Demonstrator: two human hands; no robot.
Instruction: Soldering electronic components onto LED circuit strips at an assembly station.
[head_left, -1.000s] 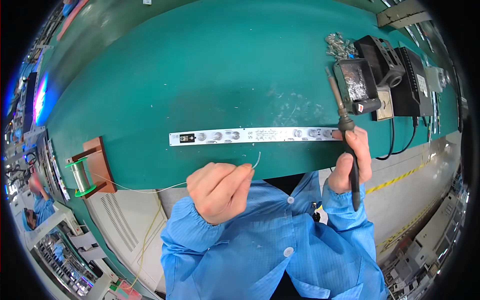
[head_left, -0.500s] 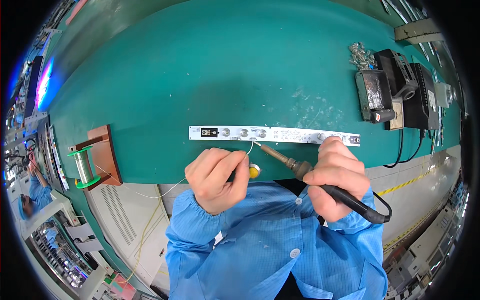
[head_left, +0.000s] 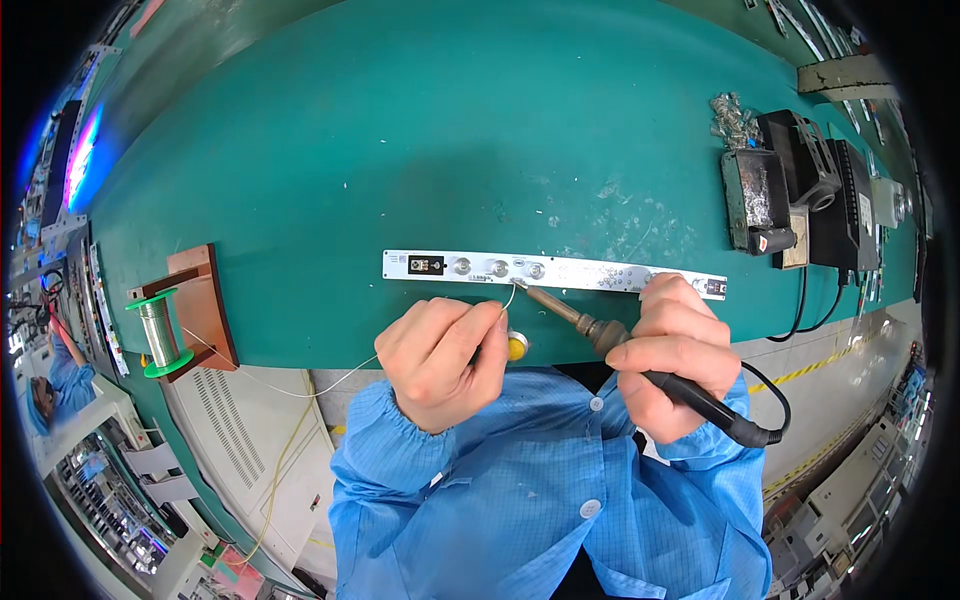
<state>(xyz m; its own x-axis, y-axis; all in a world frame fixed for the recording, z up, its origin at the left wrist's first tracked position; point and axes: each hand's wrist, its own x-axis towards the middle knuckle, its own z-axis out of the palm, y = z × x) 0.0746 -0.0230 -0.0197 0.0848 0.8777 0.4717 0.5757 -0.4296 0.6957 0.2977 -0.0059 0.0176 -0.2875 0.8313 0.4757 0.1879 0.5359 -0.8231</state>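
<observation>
A long white circuit board strip [head_left: 580,274] lies on the green bench mat [head_left: 430,170], with several round silvery parts and a black connector toward its left end. My left hand [head_left: 440,360] is closed in a pinch on a thin solder wire [head_left: 507,303], whose end reaches the strip's near edge. Held in my right hand [head_left: 675,355] is a soldering iron [head_left: 600,333] with a black handle. Its tip meets the wire's end at the strip's near edge, and my right fingertips are at the strip's right part. A yellow round thing [head_left: 516,346] shows beside my left hand, partly hidden.
At left, a solder spool [head_left: 160,332] sits on a brown stand [head_left: 208,300], its wire running to my left hand. On the right are a metal tray [head_left: 752,195], a black iron holder [head_left: 800,160], a black box [head_left: 843,210] and small metal parts [head_left: 735,122]. A cord trails from the iron.
The iron's tip and the solder wire's end have moved slightly up onto the strip's near edge. The whole view has shifted a little. Both hands keep their grips.
</observation>
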